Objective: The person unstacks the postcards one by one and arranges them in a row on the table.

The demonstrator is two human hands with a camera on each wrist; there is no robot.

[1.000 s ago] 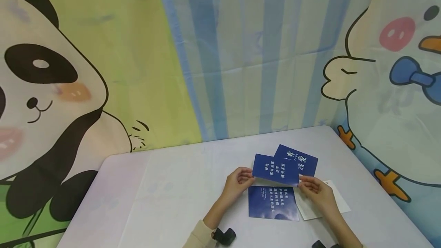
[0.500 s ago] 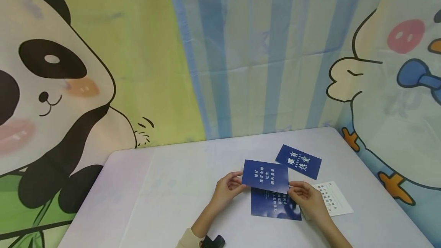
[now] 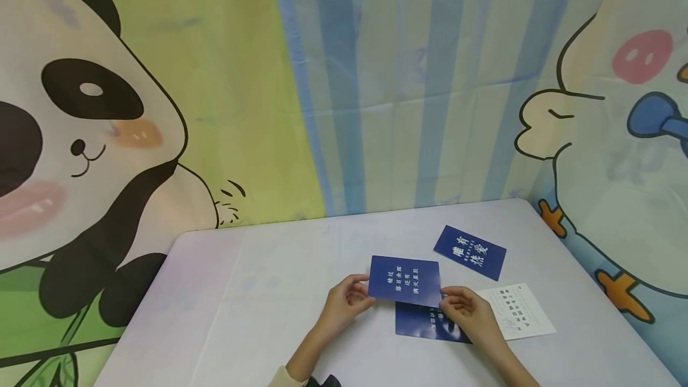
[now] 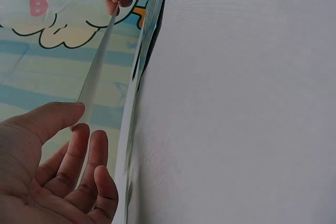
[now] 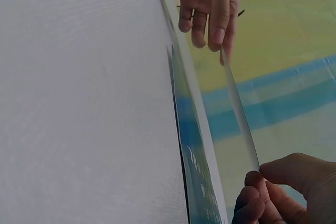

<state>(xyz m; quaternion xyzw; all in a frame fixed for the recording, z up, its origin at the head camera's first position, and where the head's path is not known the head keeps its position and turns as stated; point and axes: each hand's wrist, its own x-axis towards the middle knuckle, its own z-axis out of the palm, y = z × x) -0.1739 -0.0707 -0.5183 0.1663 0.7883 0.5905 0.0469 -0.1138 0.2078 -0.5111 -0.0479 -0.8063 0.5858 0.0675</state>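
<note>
A blue card [image 3: 404, 280] with white Chinese writing is held up above the table, pinched at both ends. My left hand [image 3: 345, 302] grips its left edge between thumb and index finger. At the lower right corner my right hand [image 3: 470, 313] pinches it the same way. Both wrist views show the card edge-on as a thin strip [image 4: 100, 66], off the tabletop. Beneath it, partly covered by the held card and my right hand, lies a second blue card [image 3: 424, 322].
Farther back on the right, another blue card [image 3: 470, 252] lies slanted. A white card [image 3: 520, 310] with dark writing rests beside my right hand, partly covered by it. The white table [image 3: 258, 303] ends at a cartoon-printed curtain [image 3: 387, 88].
Both hands have carried the held card left and slightly down, off the slanted blue card and over the lower one. The white card's writing has come into view.
</note>
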